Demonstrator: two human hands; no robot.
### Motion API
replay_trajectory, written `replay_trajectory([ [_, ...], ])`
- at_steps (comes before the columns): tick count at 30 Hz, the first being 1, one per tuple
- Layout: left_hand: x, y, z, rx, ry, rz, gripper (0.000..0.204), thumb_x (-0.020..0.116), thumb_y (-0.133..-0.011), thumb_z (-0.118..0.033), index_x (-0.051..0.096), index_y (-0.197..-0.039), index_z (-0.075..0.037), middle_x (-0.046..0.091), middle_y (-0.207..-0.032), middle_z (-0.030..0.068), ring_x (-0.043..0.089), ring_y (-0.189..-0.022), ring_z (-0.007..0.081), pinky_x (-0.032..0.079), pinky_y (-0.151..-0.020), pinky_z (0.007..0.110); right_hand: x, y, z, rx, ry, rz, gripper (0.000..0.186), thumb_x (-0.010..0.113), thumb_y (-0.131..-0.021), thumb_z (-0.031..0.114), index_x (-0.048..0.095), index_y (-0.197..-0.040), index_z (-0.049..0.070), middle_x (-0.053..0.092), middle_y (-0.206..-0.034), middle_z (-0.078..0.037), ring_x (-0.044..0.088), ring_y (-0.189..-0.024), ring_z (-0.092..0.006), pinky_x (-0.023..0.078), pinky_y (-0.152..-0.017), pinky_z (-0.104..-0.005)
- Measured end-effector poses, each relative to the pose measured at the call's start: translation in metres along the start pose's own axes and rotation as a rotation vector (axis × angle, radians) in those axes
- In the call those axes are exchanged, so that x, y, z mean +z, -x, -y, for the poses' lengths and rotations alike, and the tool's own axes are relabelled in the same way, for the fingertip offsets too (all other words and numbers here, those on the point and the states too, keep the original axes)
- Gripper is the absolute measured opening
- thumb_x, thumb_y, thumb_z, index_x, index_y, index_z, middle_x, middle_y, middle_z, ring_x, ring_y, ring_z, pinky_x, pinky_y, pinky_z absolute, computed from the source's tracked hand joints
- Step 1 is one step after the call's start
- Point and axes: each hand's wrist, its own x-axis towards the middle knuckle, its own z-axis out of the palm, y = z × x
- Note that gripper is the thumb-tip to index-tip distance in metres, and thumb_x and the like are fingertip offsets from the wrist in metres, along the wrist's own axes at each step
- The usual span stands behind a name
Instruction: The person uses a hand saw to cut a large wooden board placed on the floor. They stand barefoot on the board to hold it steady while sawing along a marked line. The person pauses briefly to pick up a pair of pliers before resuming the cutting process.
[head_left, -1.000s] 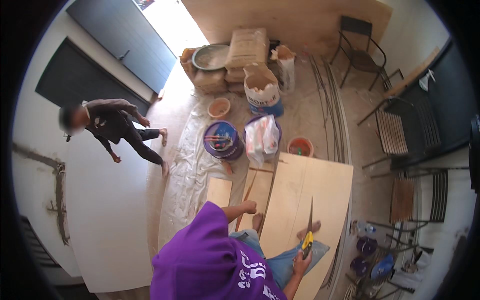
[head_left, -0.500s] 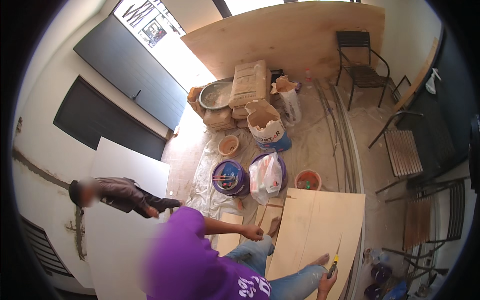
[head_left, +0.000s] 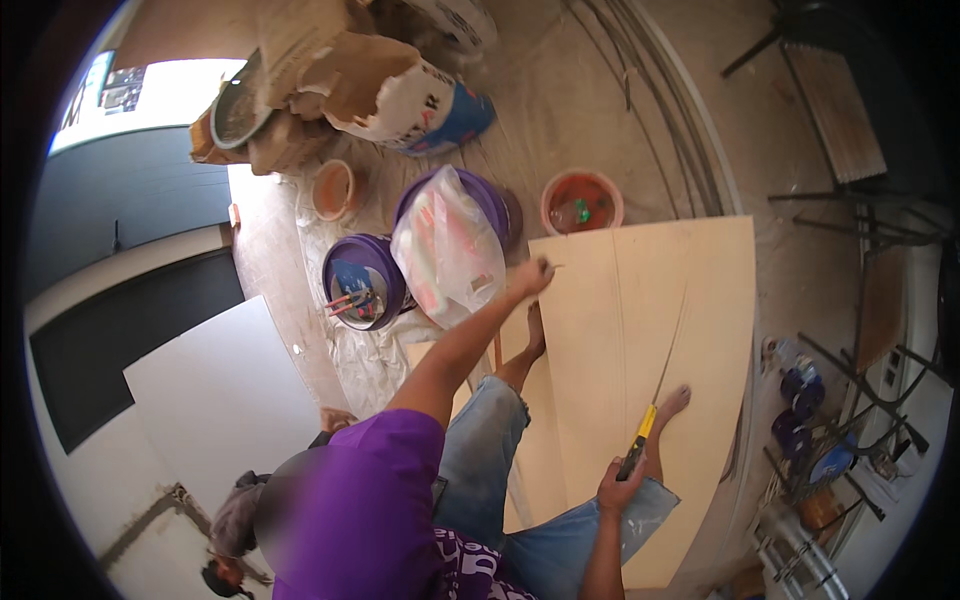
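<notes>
My left hand (head_left: 534, 275) is reached out over the upper left corner of a plywood sheet (head_left: 590, 320), fingers closed on a small thin thing that I cannot make out. My right hand (head_left: 615, 485) grips the black-and-yellow handle of a handsaw (head_left: 640, 440), its long narrow blade pointing up across the sheet. My bare feet rest on the boards, the right one on the large sheet. Beyond my left hand sit a white plastic bag (head_left: 440, 245) on a purple bucket and another purple bucket (head_left: 365, 280) holding tools.
A reddish tub (head_left: 582, 205), a small bucket (head_left: 334, 190) and torn paper sacks (head_left: 400, 105) lie beyond. Long thin rods (head_left: 680, 150) run along the floor, chairs (head_left: 830, 110) line the right wall, and a co-worker (head_left: 240, 520) bends beside a white board (head_left: 220, 365) at left.
My view has tilted down and turned. My left hand has moved forward to the sheet's upper corner. The saw remains in my right hand. The co-worker now appears lower left, bent over.
</notes>
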Motion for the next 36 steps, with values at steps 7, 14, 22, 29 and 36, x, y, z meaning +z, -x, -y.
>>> replay_trajectory([
  [7, -0.031, -0.159, 0.001, -0.104, 0.062, -0.135, 0.044, 0.061, -0.084, -0.040, 0.069, -0.105, -0.002, 0.067, -0.103, 0.0238, 0.064, -0.100, 0.0390, 0.050, -0.087, 0.043, 0.051, 0.000, 0.026, 0.142, -0.030, 0.077, 0.055, 0.058, -0.084, 0.010, 0.043, -0.132, -0.010, 0.057, -0.080, -0.009, 0.053, -0.067, -0.0142, 0.047, -0.065, -0.0291],
  [14, -0.041, -0.240, 0.091, -0.133, 0.092, -0.320, 0.073, 0.074, -0.073, -0.033, 0.050, -0.127, 0.009, 0.063, -0.115, 0.0299, 0.061, -0.110, 0.0396, 0.048, -0.095, 0.037, 0.044, -0.009, 0.053, 0.216, -0.029, 0.130, 0.052, 0.061, -0.082, 0.010, 0.047, -0.128, -0.010, 0.057, -0.072, -0.006, 0.055, -0.060, -0.0134, 0.047, -0.059, -0.0274],
  [22, -0.038, -0.225, 0.037, -0.295, 0.579, -0.143, 0.047, 0.066, -0.083, -0.031, 0.066, -0.109, 0.008, 0.065, -0.095, 0.0154, 0.061, -0.083, 0.0193, 0.048, -0.071, 0.031, 0.049, -0.007, 0.054, 0.297, 0.003, 0.104, 0.050, 0.063, -0.083, 0.010, 0.050, -0.127, -0.008, 0.060, -0.080, -0.009, 0.059, -0.069, -0.0161, 0.049, -0.065, -0.0296],
  [29, -0.025, -0.181, -0.047, -0.234, 0.495, -0.269, 0.036, 0.061, -0.081, -0.030, 0.072, -0.085, 0.005, 0.069, -0.076, 0.0176, 0.069, -0.079, 0.0260, 0.052, -0.071, 0.037, 0.044, -0.002, 0.051, 0.281, 0.050, 0.153, 0.051, 0.064, -0.083, 0.009, 0.049, -0.129, -0.008, 0.060, -0.080, -0.010, 0.059, -0.068, -0.0163, 0.049, -0.064, -0.0304],
  [36, -0.045, -0.181, -0.050, -0.063, 0.385, -0.415, 0.039, 0.059, -0.080, -0.036, 0.069, -0.077, 0.001, 0.068, -0.071, 0.0166, 0.068, -0.069, 0.0293, 0.051, -0.069, 0.041, 0.041, 0.003, 0.038, 0.172, 0.066, 0.108, 0.050, 0.063, -0.085, 0.011, 0.048, -0.130, -0.008, 0.058, -0.077, -0.008, 0.056, -0.064, -0.0147, 0.047, -0.060, -0.0285],
])
